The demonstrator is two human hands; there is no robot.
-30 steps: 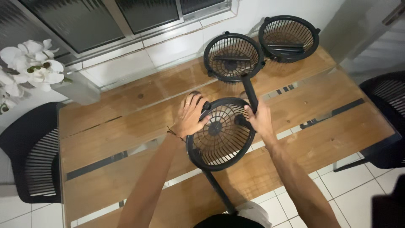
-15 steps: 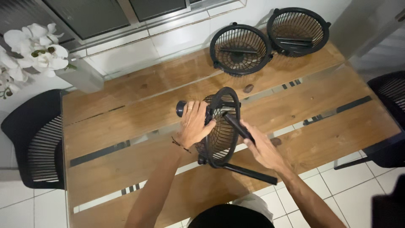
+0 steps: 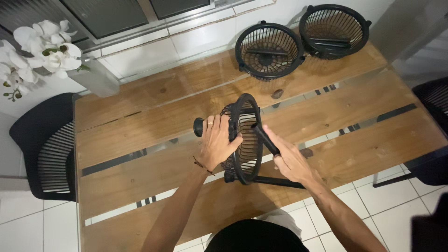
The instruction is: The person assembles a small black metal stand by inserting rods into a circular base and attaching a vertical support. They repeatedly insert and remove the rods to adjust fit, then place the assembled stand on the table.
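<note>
A black wire fan cage on a black tube stand stands on edge over the wooden table, seen nearly side-on. My left hand wraps its back, next to a round black knob that sticks out to the left. My right hand grips a slanted black stand tube at the cage's right side. A second black tube runs along the table below the cage.
Two more black fan cages lie face up at the table's far edge. A grey vase with white orchids stands far left. Black chairs flank the table left and right.
The cage lay flat and face up a second ago; both hands have tipped it up onto its edge. My right hand has shifted from the rim to the stand tube.
</note>
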